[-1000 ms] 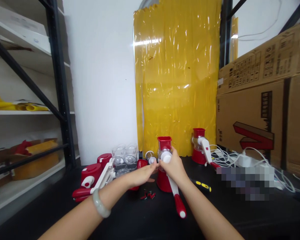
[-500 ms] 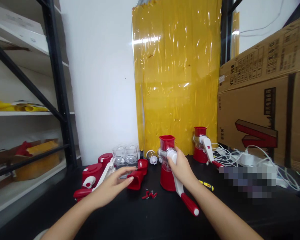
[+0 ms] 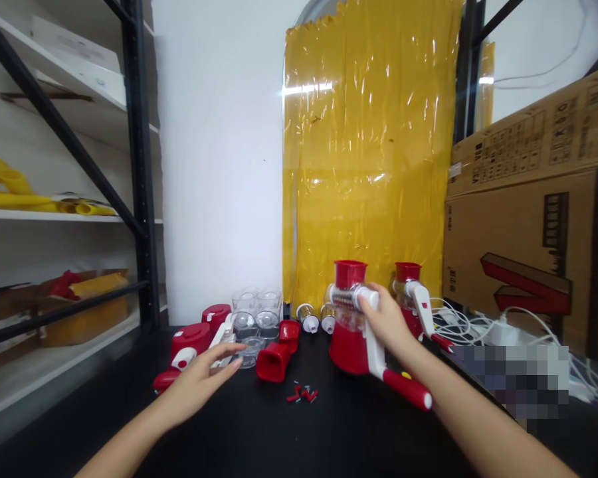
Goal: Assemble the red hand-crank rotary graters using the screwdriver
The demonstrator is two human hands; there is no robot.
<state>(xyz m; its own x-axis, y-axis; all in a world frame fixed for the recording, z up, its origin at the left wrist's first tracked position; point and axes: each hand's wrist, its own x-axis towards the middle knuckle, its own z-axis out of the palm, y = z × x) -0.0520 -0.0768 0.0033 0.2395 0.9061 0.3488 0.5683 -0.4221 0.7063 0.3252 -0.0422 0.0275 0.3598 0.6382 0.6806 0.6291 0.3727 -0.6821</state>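
My right hand (image 3: 389,320) grips a red and white rotary grater (image 3: 349,348) at its side, where the crank joins the clear drum housing. The grater leans a little, its red-gripped crank (image 3: 403,387) pointing down and right; I cannot tell whether its base touches the table. My left hand (image 3: 199,385) is open with nothing in it, thumb and fingers apart, left of two red feed hoppers (image 3: 272,364). Just beyond its fingertips are clear plastic housings (image 3: 252,350). Several small red pieces with metal pins (image 3: 303,393) lie between the hands.
A second rotary grater (image 3: 407,272) stands behind my right hand. Red bases (image 3: 192,337) are at the left, metal grating drums (image 3: 307,318) at the back. White cables (image 3: 461,322), a blurred-out object (image 3: 513,378) and a large cardboard box (image 3: 518,232) occupy the right.
My right hand has shifted the grater to the right, closer to the second one, and tilted it. My left hand has drawn left, away from the red hopper. The view has turned slightly left.
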